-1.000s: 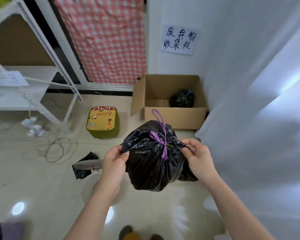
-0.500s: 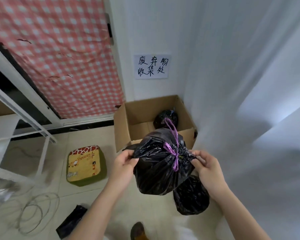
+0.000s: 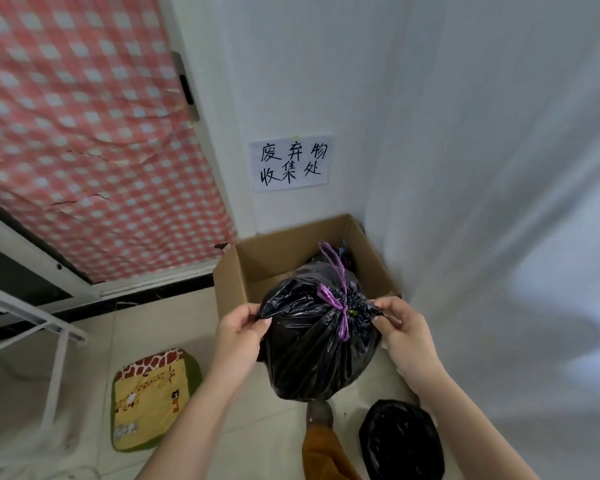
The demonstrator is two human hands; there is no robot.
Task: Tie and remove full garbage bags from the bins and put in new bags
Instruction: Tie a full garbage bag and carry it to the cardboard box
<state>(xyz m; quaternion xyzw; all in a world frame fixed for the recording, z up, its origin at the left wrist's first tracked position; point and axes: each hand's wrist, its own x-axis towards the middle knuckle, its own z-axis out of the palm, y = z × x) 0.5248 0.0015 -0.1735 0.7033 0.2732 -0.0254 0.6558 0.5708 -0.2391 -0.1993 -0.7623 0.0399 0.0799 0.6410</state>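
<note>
I have the left hand (image 3: 238, 332) pinching a fold of the full bag (image 3: 317, 341) at its top left, and the right hand (image 3: 400, 329) pinching the gathered neck on the other side. The bag hangs between them, off the floor, its neck tied with a purple drawstring (image 3: 338, 299) whose loop stands up behind the knot.

Just beyond my hands sits an open cardboard box (image 3: 232, 289) in the room's corner; the held bag overlaps its near rim. Something dark lies inside, mostly hidden by the bag, so I cannot tell what. Below my right wrist stands a bin (image 3: 400, 441) lined with black plastic, cut off at the lower edge. Left of my left forearm a yellow cushion (image 3: 151, 398) lies on the pale tiled floor (image 3: 153, 327).

Above the box a handwritten sign (image 3: 290, 164) is stuck to the white wall (image 3: 291, 64). A white curtain (image 3: 499, 202) hangs close along my right arm. Far left, a white rack (image 3: 58, 344) is only partly in view.
</note>
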